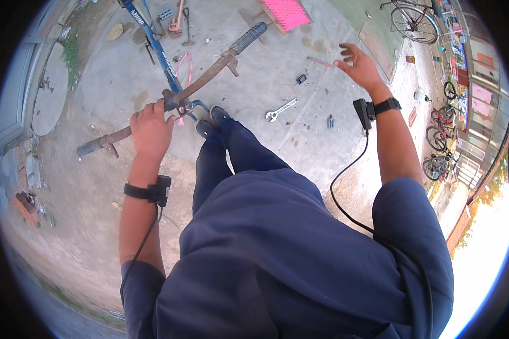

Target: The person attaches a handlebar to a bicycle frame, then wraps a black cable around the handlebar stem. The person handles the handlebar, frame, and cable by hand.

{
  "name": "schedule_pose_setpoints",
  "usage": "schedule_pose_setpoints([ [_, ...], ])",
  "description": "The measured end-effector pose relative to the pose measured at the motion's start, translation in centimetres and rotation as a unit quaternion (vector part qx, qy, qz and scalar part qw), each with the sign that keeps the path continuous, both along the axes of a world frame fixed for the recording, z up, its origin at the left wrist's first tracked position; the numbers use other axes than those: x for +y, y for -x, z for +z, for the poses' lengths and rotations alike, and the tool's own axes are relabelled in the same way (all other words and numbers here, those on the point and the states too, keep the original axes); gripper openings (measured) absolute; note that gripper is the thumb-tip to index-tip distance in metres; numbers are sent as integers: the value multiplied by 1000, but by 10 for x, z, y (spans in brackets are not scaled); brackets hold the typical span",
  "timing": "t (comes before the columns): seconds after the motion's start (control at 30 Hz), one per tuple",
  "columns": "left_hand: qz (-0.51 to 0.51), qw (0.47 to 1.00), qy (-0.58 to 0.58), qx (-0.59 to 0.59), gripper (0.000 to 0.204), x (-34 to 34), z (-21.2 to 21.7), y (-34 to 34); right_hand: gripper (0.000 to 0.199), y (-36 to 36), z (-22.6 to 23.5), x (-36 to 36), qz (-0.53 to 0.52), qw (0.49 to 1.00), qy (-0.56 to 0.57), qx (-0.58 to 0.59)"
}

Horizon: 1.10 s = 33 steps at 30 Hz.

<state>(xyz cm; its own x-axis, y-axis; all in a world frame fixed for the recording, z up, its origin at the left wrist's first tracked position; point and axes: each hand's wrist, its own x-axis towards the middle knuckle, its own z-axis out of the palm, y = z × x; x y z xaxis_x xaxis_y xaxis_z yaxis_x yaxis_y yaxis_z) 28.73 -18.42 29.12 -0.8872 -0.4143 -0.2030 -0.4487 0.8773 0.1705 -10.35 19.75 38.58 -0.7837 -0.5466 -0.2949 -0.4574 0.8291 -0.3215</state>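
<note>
Head view shows the left hand (pixel 152 130) on a rusty handlebar (pixel 209 74), and I think the job now is to stop it from tipping. To do that well, the hand should hold on snugly without squeezing too hard. Holding it so near the middle may let the bar twist, so a second hand on the other side would likely help. The black shoes (pixel 205 129) look close to the blue frame (pixel 165 65), so small, careful steps seem best.

The left fingers bend over the bar, with the thumb on the near side. The underside is hidden, so I cannot tell how tight the hold is. The right hand (pixel 361 68) is up in the air, fingers and thumb spread apart, and seems to have nothing in it.

The bar runs under the left palm. A shorter piece sticks out to the left of that hand, and the longer piece goes away to its right. The middle clamp (pixel 179 101) is just beside the left thumb. A silver wrench (pixel 281 109) lies on the ground, well to the right of the left hand.
</note>
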Motion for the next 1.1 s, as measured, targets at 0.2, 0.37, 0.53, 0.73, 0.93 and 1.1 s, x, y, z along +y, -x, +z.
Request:
schedule_pose_setpoints([
  [0.2,42,999,2,19,64,12,-25,13,64,-38,-47,72,-114,991,-7,-72],
  [0.37,28,997,20,76,64,13,-33,1,67,-59,-71,123,-158,981,-37,-105],
  [0.53,7,993,73,88,62,16,-37,-6,66,-64,-93,161,-212,967,-11,-143],
  [0.73,28,991,127,44,62,21,-46,-3,64,-67,-138,216,-247,954,23,-171],
  [0.93,42,980,177,78,61,31,-51,1,61,-60,-201,276,-259,946,6,-193],
  [1.1,62,967,209,128,52,62,-53,-14,61,-58,-259,299,-285,937,26,-198],
])
